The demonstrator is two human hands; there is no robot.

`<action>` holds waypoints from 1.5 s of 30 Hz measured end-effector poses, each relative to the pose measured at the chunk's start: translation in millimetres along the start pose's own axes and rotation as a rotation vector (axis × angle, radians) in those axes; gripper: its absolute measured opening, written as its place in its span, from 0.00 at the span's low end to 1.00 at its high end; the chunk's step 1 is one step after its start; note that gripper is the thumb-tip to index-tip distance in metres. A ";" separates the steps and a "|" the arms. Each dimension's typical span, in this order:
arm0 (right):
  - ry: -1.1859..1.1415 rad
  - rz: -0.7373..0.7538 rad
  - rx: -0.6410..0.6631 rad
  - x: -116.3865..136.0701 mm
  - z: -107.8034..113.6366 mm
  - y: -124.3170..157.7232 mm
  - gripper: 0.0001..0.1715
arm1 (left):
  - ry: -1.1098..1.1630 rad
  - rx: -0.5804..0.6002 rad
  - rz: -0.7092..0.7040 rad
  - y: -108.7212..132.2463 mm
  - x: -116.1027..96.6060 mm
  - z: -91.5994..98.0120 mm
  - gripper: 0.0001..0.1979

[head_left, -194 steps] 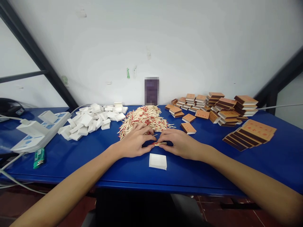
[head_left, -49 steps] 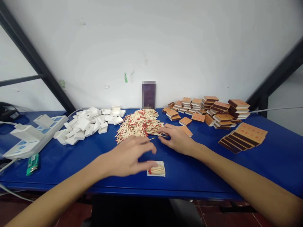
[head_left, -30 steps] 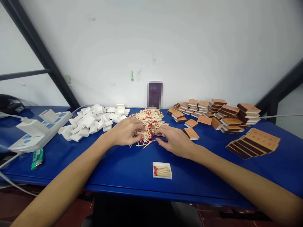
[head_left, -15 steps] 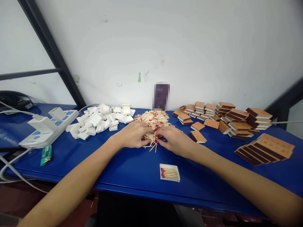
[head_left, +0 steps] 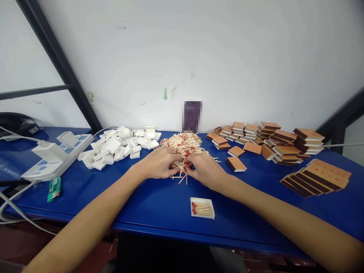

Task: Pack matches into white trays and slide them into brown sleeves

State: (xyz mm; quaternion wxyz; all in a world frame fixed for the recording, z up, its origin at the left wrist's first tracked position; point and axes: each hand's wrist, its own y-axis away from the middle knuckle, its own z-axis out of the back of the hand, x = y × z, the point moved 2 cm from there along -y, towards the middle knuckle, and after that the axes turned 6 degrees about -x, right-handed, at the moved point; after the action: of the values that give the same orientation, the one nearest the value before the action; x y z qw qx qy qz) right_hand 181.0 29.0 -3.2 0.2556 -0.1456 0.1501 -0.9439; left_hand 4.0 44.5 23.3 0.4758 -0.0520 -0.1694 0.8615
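A heap of red-tipped matches [head_left: 184, 142] lies in the middle of the blue table. At its near edge my left hand [head_left: 162, 162] is closed, fingers curled in among the matchsticks. My right hand [head_left: 203, 168] faces it from the other side, thumb and fingers pinching matches. The exact number of sticks in each hand is hidden. Closer to me sits a white matchbox tray [head_left: 202, 216], partly filled with matches whose red heads point left. A few loose matches stick out below my fingers.
White empty trays [head_left: 113, 146] are piled at left, beside a power strip [head_left: 57, 163] with chargers and a green object [head_left: 54, 189]. Orange-brown matchbox sleeves [head_left: 280, 146] stand stacked at right, with a leaning row [head_left: 327, 174] nearer. A pixelated dark rectangle [head_left: 192, 115] is against the wall.
My right hand has shifted slightly inward and its fingers have drawn closer around the matches. The left hand stays nearly in place. The whole view has moved a little.
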 end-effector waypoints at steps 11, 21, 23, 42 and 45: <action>-0.083 -0.003 -0.011 -4.4 1.5 0.6 0.04 | -0.037 -0.011 -0.018 2.0 2.1 1.9 0.10; -0.084 -0.041 -0.022 -25.8 32.7 18.0 0.05 | -0.018 -0.250 0.076 -2.1 -10.6 8.6 0.19; -0.084 -0.033 -0.021 -31.3 36.1 25.0 0.06 | 0.007 -0.260 0.069 -4.4 -16.6 6.1 0.21; -0.345 0.116 0.046 -30.0 34.9 56.8 0.06 | 0.172 -0.074 -0.078 -9.8 -46.8 -18.0 0.17; -0.322 0.136 0.049 -31.1 33.6 57.0 0.06 | 0.188 -0.071 -0.057 -10.0 -45.4 -17.9 0.14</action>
State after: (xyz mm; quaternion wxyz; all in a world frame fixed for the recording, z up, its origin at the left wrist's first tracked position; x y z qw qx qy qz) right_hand 243.6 -8.6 1.0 0.3430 -0.2781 0.0937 -0.8923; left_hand 41.1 15.7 6.7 0.5117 -0.1448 -0.1559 0.8324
